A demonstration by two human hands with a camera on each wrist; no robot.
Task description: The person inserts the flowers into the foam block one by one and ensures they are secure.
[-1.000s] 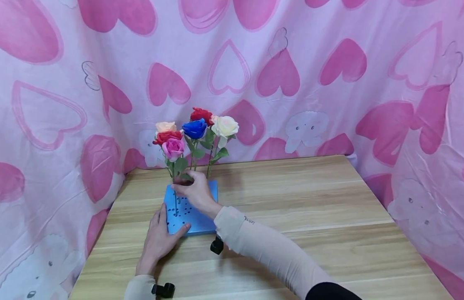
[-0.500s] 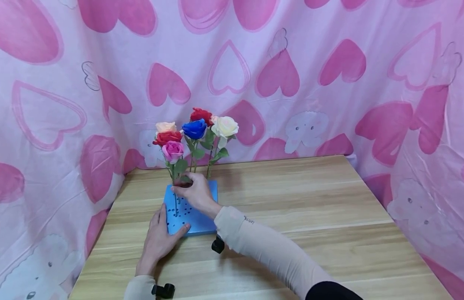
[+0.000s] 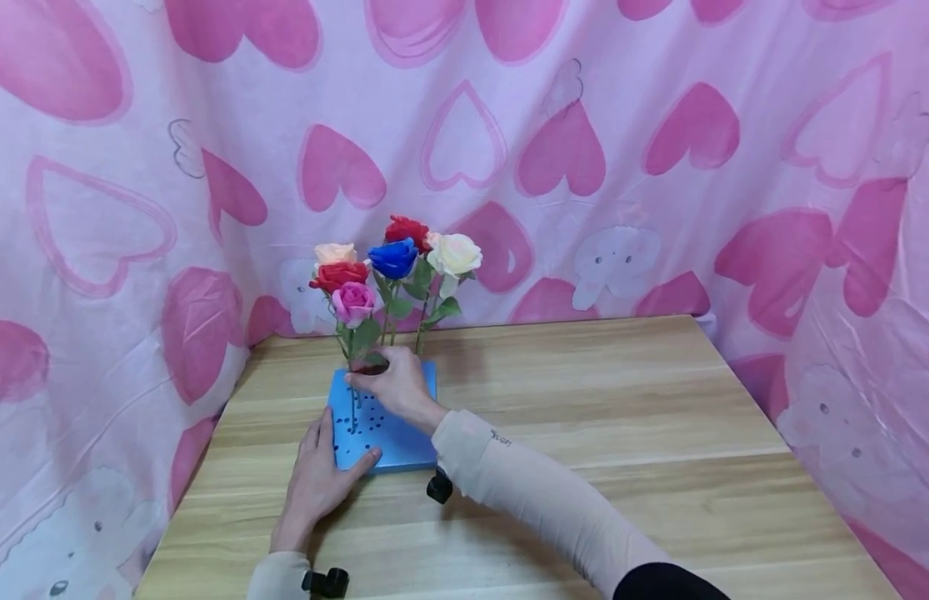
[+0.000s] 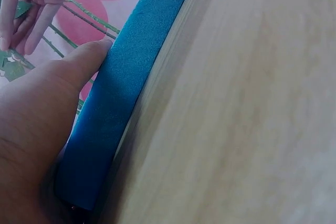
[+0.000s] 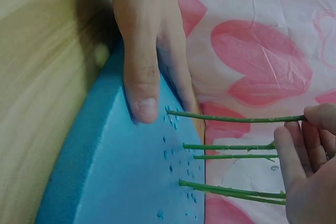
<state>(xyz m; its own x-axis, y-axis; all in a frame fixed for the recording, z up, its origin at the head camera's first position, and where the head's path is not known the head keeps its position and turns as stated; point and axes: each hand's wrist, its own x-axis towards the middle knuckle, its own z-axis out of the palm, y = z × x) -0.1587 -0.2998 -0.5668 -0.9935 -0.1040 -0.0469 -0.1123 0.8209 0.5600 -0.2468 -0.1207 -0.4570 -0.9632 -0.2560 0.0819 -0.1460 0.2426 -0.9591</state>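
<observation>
At the table's far left corner, the left hand lies flat, fingers straight, thumb pressing the blue foam block's near edge. The right hand reaches across, forearm angled, fingertips pinching the pink rose's stem, which stands upright in the block.

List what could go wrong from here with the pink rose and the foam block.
1. The right hand pinches the pink artificial rose by its thin green stem; pushing off-axis could bend it or tear the hole in the blue foam block.
2. The other stems stand close, so the fingers could knock them askew.
3. Only the left hand steadies the block on the wooden table; it might slide or tip.
</observation>
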